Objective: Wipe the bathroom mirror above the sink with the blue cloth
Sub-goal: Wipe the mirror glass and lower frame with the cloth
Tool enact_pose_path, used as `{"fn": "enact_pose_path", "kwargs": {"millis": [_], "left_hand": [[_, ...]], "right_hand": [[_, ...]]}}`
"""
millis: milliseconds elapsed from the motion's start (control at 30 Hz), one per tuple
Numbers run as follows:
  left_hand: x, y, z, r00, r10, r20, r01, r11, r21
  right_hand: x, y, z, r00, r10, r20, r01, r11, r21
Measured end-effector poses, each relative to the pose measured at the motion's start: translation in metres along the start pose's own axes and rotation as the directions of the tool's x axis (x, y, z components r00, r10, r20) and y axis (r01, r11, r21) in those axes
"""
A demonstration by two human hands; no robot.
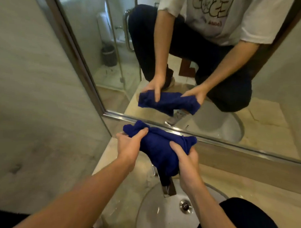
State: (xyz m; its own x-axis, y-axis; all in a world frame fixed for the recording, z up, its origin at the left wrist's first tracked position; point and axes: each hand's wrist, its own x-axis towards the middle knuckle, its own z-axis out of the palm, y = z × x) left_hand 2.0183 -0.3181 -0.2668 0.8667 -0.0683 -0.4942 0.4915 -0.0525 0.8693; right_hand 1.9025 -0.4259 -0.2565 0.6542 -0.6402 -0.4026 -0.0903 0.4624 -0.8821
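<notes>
Left hand grip: the left hand (130, 143) is curling its fingers and thumb round the left end of the blue cloth (155, 148), the thumb lying over the top of the bundle.
Right hand grip: the right hand (185, 159) is pinching and gathering the right end, its fingers closing into the folds.
Cloth position: the blue cloth is being held bunched between the two hands, just in front of the lower edge of the mirror (215, 92) and above the faucet (167, 186); whether it is touching the mirror frame I cannot tell.
Cloth handling: it is looking soft, limp and light, sagging in the middle and hanging down towards the faucet; likely not slippery, and not fragile.
Where to hold: it is probably handling best gathered into a flat pad under one palm, loose corners tucked in so they are not trailing over the glass.
Below: the sink (160, 214) is lying under the hands, set in the pale counter (119, 194).
Reflection: the mirror is showing the person crouching, both hands on the cloth.
Task stage: wiping appears not yet begun; the cloth is seemingly being readied.
</notes>
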Motion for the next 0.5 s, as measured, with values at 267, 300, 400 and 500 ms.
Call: {"fn": "enact_pose_path", "kwargs": {"millis": [267, 300, 400, 500], "left_hand": [[-0.024, 0.078, -0.057, 0.975, -0.017, 0.223, -0.064, 0.934, 0.351], [-0.028, 0.085, -0.062, 0.968, -0.023, 0.249, -0.081, 0.914, 0.399], [-0.036, 0.094, -0.068, 0.941, -0.085, 0.327, -0.076, 0.889, 0.451], [-0.036, 0.094, -0.066, 0.932, -0.001, 0.363, -0.161, 0.895, 0.417]], "right_hand": [[-0.011, 0.001, 0.018, 0.975, 0.198, 0.101, -0.203, 0.978, 0.052], [-0.011, 0.000, 0.018, 0.965, 0.245, 0.091, -0.250, 0.967, 0.051], [-0.005, 0.000, 0.014, 0.946, 0.291, 0.140, -0.298, 0.954, 0.031], [0.001, -0.001, 0.010, 0.951, 0.230, 0.208, -0.248, 0.966, 0.066]]}}
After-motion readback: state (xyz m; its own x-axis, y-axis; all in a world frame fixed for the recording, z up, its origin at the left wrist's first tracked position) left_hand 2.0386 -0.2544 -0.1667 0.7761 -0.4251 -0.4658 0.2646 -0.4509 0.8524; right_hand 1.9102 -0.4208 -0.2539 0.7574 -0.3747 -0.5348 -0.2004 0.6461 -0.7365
